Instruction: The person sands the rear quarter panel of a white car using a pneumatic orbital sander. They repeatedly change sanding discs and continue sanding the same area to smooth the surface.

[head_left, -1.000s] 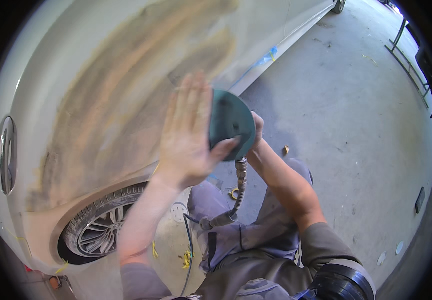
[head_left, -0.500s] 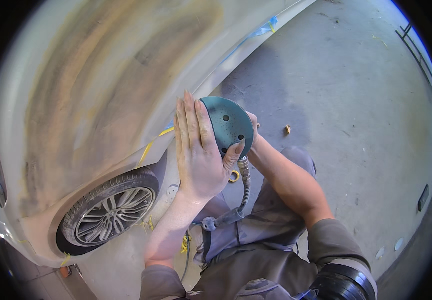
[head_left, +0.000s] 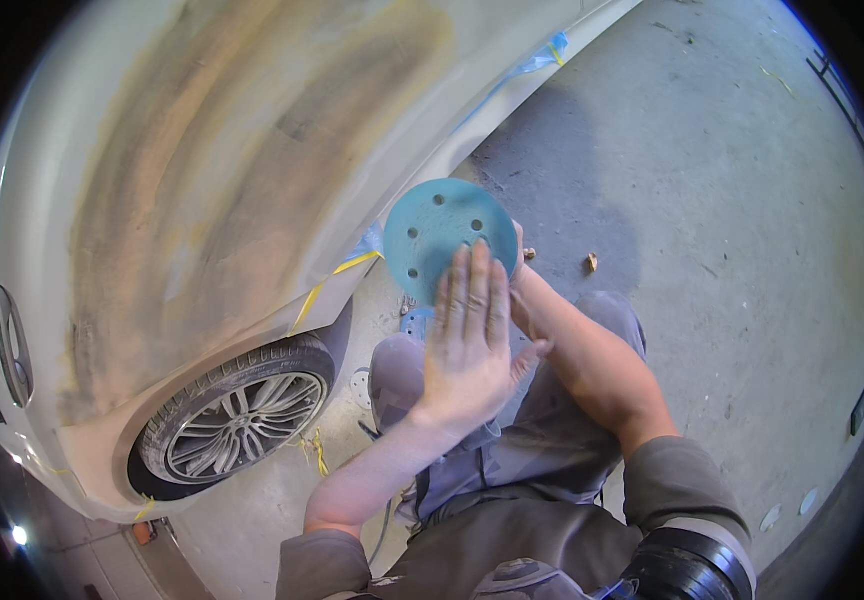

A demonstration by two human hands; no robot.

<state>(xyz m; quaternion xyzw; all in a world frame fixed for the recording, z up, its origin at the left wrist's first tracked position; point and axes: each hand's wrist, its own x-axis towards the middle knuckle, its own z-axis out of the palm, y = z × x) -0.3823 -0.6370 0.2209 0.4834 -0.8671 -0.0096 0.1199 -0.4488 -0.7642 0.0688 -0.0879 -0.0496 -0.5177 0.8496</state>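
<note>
A round turquoise sanding disc with several dust holes faces up at me, on an air sander whose body is hidden behind it. My right hand grips the sander from behind; only a sliver of it shows past the disc's right edge. Flat over the disc's lower part lies my left hand, fingers stretched out, slightly smeared by motion, dusty at the tips. To the left is a car's body panel, with brown and orange sanded patches.
Below the panel sits the car wheel. Yellow tape and blue film run along the panel's lower edge. By my knee lies a blue holed disc. Small brown scraps dot the concrete floor.
My left hand has slid from the disc's left side to its lower right. More of the disc's face now shows, and it looks lighter. The metal hose fitting is now hidden.
</note>
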